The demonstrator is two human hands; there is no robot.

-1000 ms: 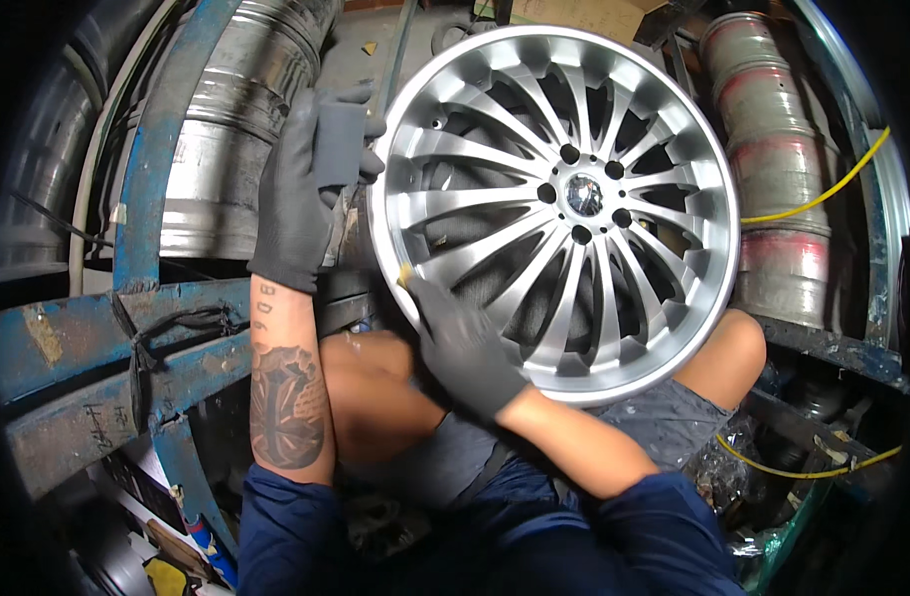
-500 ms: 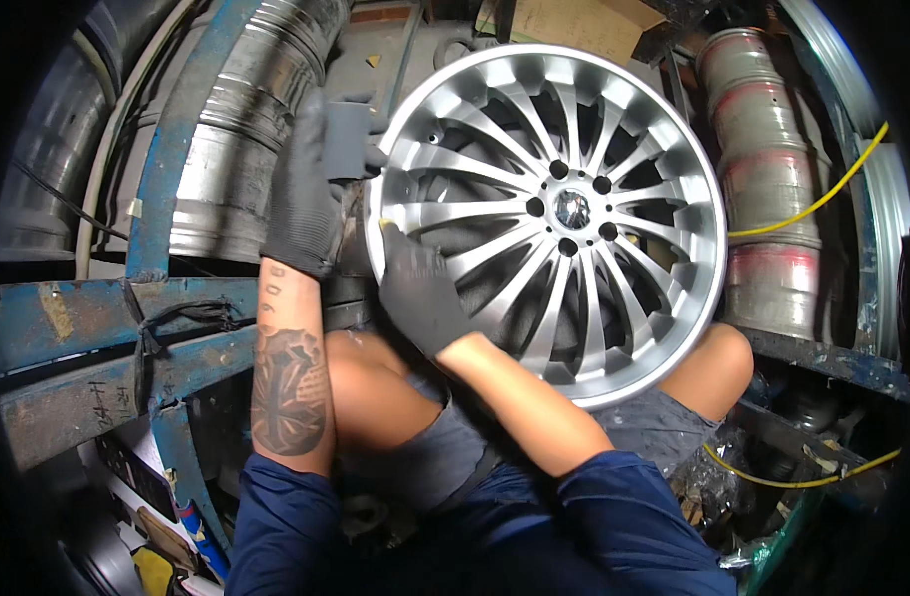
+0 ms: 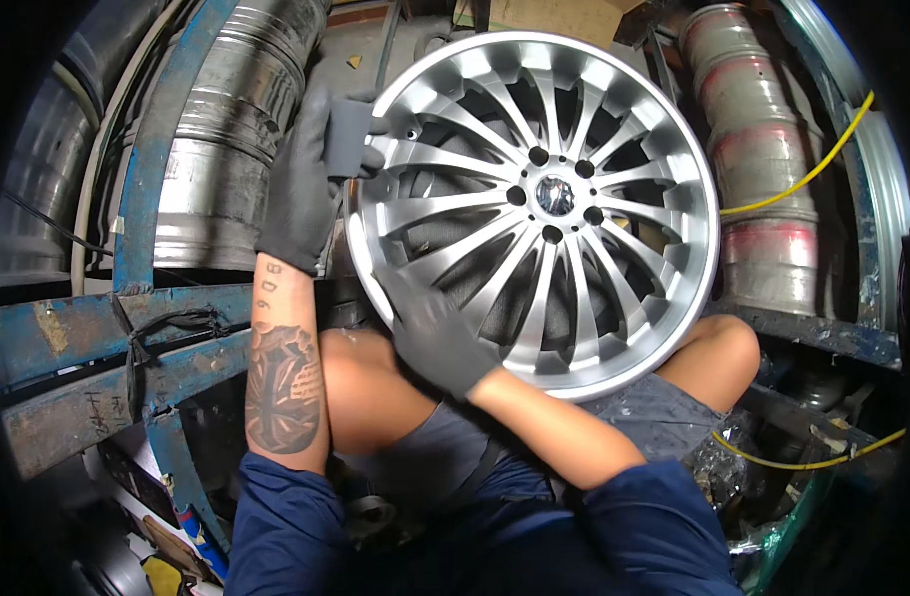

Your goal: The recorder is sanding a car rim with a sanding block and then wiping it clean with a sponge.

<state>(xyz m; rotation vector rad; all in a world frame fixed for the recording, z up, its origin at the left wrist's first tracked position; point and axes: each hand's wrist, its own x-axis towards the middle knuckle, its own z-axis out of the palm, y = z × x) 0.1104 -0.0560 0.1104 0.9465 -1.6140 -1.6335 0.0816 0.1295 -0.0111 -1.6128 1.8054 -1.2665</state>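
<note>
A silver multi-spoke alloy wheel lies face up across my lap, with a shiny centre cap amid its bolt holes. My left hand, in a dark grey glove, is closed on a flat grey sheet that looks like sandpaper, beside the wheel's upper left edge. My right hand, gloved alike, presses against the lower left lip of the wheel. Its fingers are bent together at the lip, and whatever lies under them is hidden.
Stacked bare metal wheel barrels stand at the left behind a worn blue metal frame. Another stack with red marks rises at the right, near a yellow hose. Cardboard lies at the far side.
My right hand has slid nearer along the wheel's left lip; a small yellow bit seen at its fingertips is now out of sight. My left hand still holds the grey sheet.
</note>
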